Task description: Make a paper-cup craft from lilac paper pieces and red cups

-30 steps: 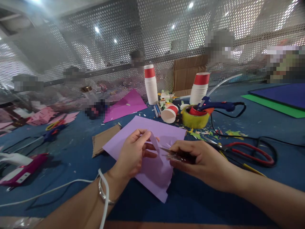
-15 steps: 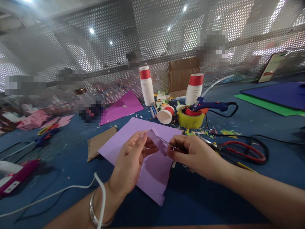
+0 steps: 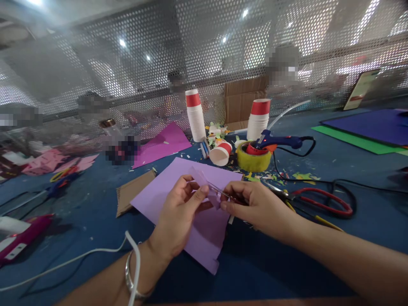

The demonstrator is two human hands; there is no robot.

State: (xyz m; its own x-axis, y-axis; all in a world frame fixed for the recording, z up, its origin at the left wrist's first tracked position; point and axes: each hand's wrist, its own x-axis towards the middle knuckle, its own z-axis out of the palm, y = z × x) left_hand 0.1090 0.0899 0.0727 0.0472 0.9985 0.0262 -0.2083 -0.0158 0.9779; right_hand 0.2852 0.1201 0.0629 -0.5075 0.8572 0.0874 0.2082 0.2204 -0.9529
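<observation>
The left hand [image 3: 180, 212] pinches a small purple piece [image 3: 200, 177] above the purple sheet [image 3: 178, 182]; the right hand [image 3: 255, 204] grips scissors [image 3: 219, 190] at its edge, red-handled scissors [image 3: 321, 202] close beyond.

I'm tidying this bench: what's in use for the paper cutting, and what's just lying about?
In use:
- purple strip, left hand
- small scissors, right hand
- purple sheet, probably

Apparently lying about:
- red-handled scissors
- tipped cup
- yellow tape
- magenta sheet

Silver bracelet [image 3: 129, 272] on left wrist, bare forearms
</observation>
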